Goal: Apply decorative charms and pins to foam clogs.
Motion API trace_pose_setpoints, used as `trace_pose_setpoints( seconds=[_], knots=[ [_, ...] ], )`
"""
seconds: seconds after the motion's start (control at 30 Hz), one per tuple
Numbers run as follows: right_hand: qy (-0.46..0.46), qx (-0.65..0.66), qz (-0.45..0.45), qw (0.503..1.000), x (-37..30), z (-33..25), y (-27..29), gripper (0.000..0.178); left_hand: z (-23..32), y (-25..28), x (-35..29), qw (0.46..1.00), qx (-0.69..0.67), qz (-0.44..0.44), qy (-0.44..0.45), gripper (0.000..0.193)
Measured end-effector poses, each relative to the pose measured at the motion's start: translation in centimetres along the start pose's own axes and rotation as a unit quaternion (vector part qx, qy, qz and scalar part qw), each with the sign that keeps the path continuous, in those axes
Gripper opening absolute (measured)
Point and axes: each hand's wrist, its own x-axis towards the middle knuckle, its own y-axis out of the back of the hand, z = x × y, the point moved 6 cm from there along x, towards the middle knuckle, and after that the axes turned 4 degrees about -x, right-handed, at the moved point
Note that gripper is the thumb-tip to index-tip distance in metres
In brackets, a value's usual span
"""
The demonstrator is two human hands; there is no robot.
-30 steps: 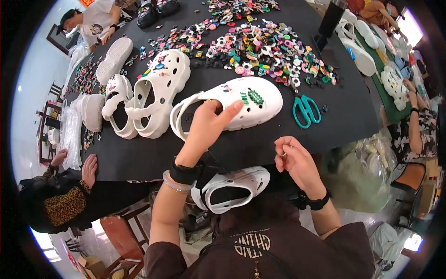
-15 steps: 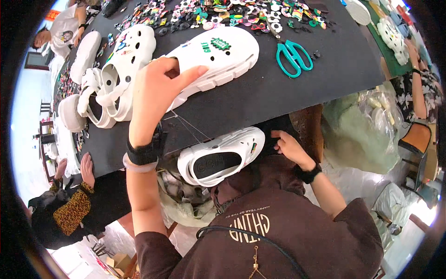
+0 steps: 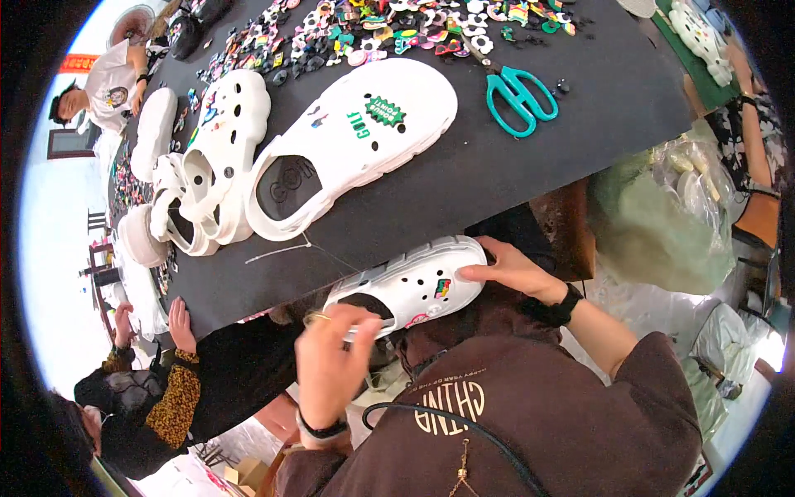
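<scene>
Gripping the toe of a patterned white clog (image 3: 414, 286) in the right hand (image 3: 523, 275), with thumb on the upper and other fingers mostly lost behind the toe! Holding it low, just off the near edge of the black table (image 3: 513, 170). Working at the heel opening with the left hand (image 3: 335, 356), with fingers curled but blurred – cannot tell whether pinching anything – and covering most of the heel. Up on the table, in plain sight, a second white clog (image 3: 339, 161) with green charms; near it, teal scissors (image 3: 520, 101), with blades hard to pick out against the charm pile (image 3: 422, 33), cut off at the upper edge
</scene>
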Motion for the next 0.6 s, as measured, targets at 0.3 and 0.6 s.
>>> trace_pose_setpoints(
  seconds=[0.3, 0.6],
  knots=[
    [0.088, -0.090, 0.082, 0.989, -2.2, -4.3, 0.4, 0.066, -5.4, -7.6, -2.1, 0.887, -0.407, -0.029, 0.215, 0.034],
    [0.208, 0.127, 0.120, 0.962, -6.5, -12.6, 1.9, 0.039, -0.3, 1.6, -5.3, 0.889, -0.427, 0.159, 0.044, 0.026]
  ],
)
